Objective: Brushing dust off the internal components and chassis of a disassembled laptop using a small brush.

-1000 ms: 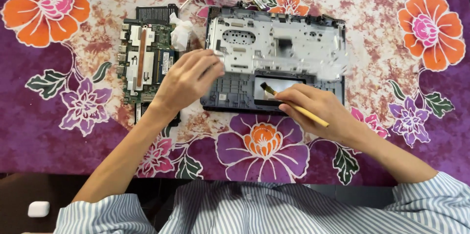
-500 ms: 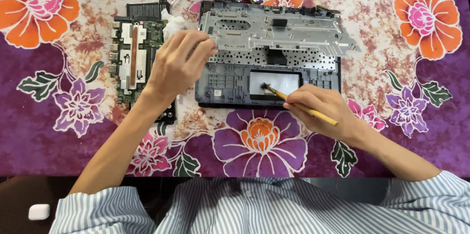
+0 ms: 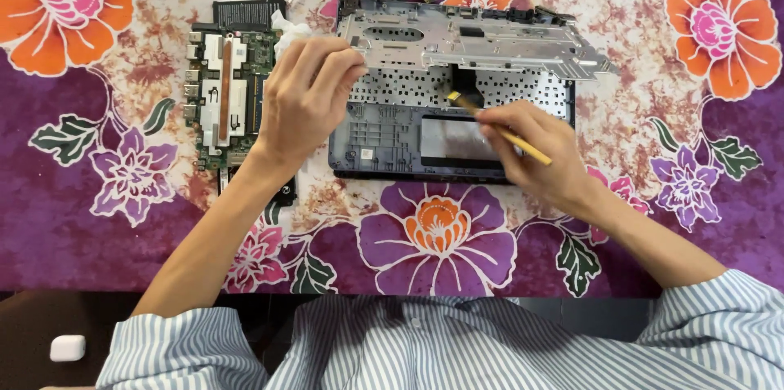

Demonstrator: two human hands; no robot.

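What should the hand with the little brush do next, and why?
Probably sweep the brush a little further along the keyboard back. The right hand has its bristles on that perforated area just below the metal frame, whose left end the left hand grips, leaving the rows there exposed.

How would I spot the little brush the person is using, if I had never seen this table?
Start at the opened laptop shell in the middle of the flowered cloth. The right hand hovers over its right half, holding the brush. It is the only thin yellow stick there, with a dark tip on the silver plate.
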